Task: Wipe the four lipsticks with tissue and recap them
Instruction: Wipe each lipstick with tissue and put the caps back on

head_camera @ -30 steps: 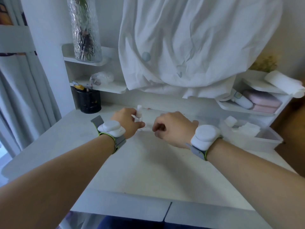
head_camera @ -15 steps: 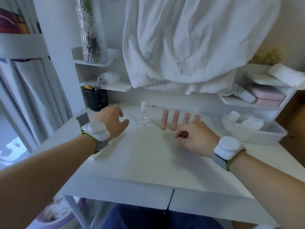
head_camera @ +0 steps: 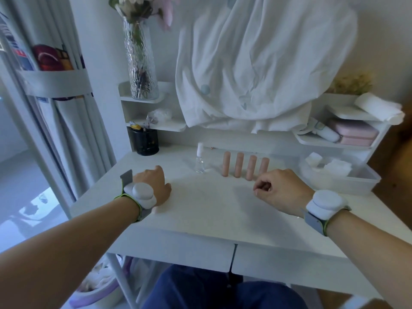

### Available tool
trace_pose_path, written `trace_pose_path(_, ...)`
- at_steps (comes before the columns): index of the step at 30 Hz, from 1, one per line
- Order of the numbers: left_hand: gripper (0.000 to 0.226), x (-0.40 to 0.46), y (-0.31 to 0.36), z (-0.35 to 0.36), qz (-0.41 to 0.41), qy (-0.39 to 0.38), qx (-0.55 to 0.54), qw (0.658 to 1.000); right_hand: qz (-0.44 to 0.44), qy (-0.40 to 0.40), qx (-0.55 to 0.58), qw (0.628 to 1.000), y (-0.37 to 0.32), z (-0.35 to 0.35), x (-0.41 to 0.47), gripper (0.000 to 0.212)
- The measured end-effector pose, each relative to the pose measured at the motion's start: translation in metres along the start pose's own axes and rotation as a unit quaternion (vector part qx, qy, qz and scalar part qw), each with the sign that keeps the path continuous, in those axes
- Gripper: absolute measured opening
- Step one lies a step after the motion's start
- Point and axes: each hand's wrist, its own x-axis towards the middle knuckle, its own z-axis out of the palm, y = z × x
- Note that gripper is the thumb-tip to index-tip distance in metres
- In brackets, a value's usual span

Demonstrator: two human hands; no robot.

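Note:
Four pink lipsticks (head_camera: 245,166) stand upright and capped in a row at the back middle of the white table (head_camera: 211,208). A clear box (head_camera: 365,182) at the right holds folded white tissue pieces (head_camera: 336,168). My left hand (head_camera: 153,186) rests on the table to the left, well in front of a small clear bottle (head_camera: 199,162), and holds nothing. My right hand (head_camera: 281,190) rests just in front of the rightmost lipstick, fingers loosely curled, with nothing visible in it.
A black pen cup (head_camera: 144,141) stands at the back left under small shelves with a glass vase (head_camera: 139,63). A white cloth (head_camera: 256,70) hangs over the back. Shelves at the right carry a pink case (head_camera: 353,133) and a towel roll (head_camera: 379,109).
My left hand let go of the small bottle, which now stands on the table. Both hands drew back toward me, uncovering the row of lipsticks.

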Motion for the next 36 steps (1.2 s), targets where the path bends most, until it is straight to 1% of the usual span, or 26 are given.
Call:
trace_pose_path(3, 0.033, -0.003, 0.016, -0.001, 0.028, -0.005, -0.029, 0.999, 0.014, 0.019, -0.002, 1.0, 0.011, -0.017, -0.006, 0.013)
trace_pose_path(5, 0.028, -0.003, 0.032, 0.0, 0.047, -0.007, -0.06, 0.997, 0.032, 0.031, -0.002, 0.999, 0.022, -0.027, -0.01, 0.011)
trace_pose_path(7, 0.021, -0.003, 0.052, 0.003, 0.062, -0.01, -0.093, 0.994, 0.057, 0.038, -0.013, 0.998, 0.036, -0.035, -0.013, 0.011)
trace_pose_path(9, 0.02, -0.002, 0.072, 0.009, 0.081, -0.014, -0.13, 0.988, 0.088, 0.042, -0.029, 0.995, 0.05, -0.038, -0.018, 0.012)
trace_pose_path(11, 0.02, -0.002, 0.088, 0.016, 0.098, -0.014, -0.154, 0.983, 0.119, 0.05, -0.036, 0.991, 0.063, -0.037, -0.024, 0.008)
trace_pose_path(13, 0.017, -0.001, 0.097, 0.022, 0.107, -0.012, -0.16, 0.981, 0.132, 0.049, -0.047, 0.989, 0.073, -0.034, -0.029, 0.015)
trace_pose_path(15, 0.011, 0.0, 0.1, 0.025, 0.113, -0.009, -0.167, 0.979, 0.14, 0.027, -0.069, 0.987, 0.077, -0.03, -0.031, 0.027)
trace_pose_path(17, 0.006, 0.001, 0.1, 0.027, 0.12, -0.004, -0.173, 0.977, 0.151, 0.003, -0.079, 0.985, 0.079, -0.025, -0.031, 0.032)
trace_pose_path(20, 0.006, 0.002, 0.098, 0.027, 0.124, -0.006, -0.187, 0.975, 0.15, -0.004, -0.074, 0.986, 0.077, -0.018, -0.032, 0.027)
trace_pose_path(25, 0.024, -0.001, 0.095, 0.025, 0.131, -0.024, -0.211, 0.968, 0.121, 0.003, -0.063, 0.991, 0.054, -0.006, -0.03, 0.028)
trace_pose_path(30, 0.021, -0.004, 0.092, 0.023, 0.132, -0.037, -0.221, 0.966, 0.088, 0.011, -0.042, 0.995, 0.017, 0.011, -0.024, 0.031)
trace_pose_path(36, 0.023, -0.003, 0.084, 0.02, 0.137, -0.045, -0.218, 0.965, 0.064, 0.024, -0.035, 0.997, -0.018, 0.02, -0.017, 0.029)
